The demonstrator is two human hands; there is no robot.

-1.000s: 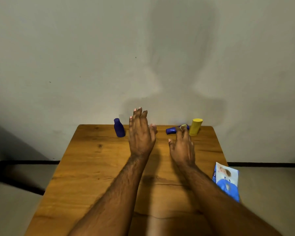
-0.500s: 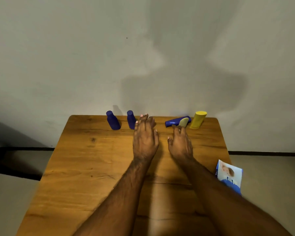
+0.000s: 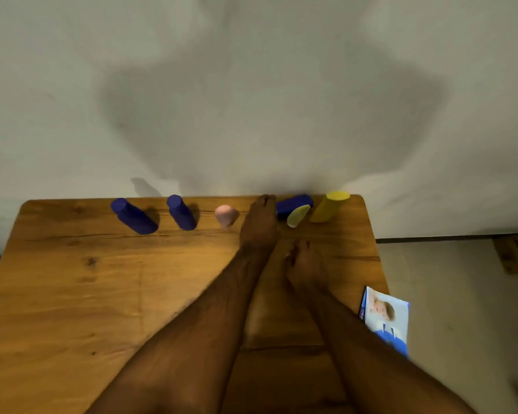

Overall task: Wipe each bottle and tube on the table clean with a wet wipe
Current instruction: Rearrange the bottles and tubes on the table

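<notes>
Since half a second ago the left hand (image 3: pixel 259 224) has reached further to the table's (image 3: pixel 72 294) far edge, its straight fingers holding nothing, uncovering a pink bottle (image 3: pixel 226 216) right of two dark blue bottles (image 3: pixel 133 216) (image 3: pixel 181 213). Right of that hand lie a blue tube (image 3: pixel 295 202), a pale tube (image 3: pixel 297 216) and a yellow bottle (image 3: pixel 329 207) (all along the wall), while the right hand (image 3: pixel 305 265) rests nearer, whether curled I cannot tell. Open wood spreads front-left; the wet-wipe pack (image 3: pixel 386 318) overhangs the right edge.

A wooden table (image 3: pixel 72 294) carries two blue bottles (image 3: pixel 133 216), a pink bottle (image 3: pixel 226 215), a yellow bottle (image 3: pixel 329 207) and a wipes pack (image 3: pixel 385 319).
</notes>
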